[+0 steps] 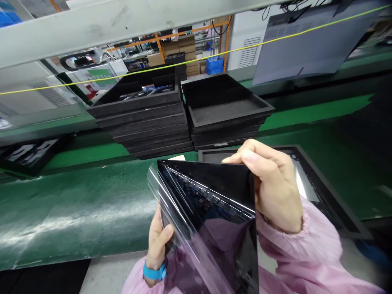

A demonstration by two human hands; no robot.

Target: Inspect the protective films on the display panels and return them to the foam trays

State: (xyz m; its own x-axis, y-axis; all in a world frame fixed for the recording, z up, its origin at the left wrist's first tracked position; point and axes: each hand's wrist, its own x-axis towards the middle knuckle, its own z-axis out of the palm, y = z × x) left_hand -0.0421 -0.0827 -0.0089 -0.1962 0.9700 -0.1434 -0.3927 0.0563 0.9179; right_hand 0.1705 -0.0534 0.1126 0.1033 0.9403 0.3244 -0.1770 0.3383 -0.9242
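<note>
A glossy black panel [226, 179] is held up, tilted, in front of me. Along its left side a clear film [190, 234] is partly lifted and curled back diagonally. My left hand [159, 237] grips the panel's left edge, its thumb on the film side, with a blue band at the wrist. At the upper right corner, my right hand [272, 183] pinches the panel's top edge between thumb and fingers. Pink sleeves cover both arms.
Two stacks of black trays, the left stack [153, 118] and the right stack [228, 110], stand behind the panel. Another tray [330, 196] lies right, partly hidden. A small dark tray [30, 155] sits far left on the green surface [76, 208].
</note>
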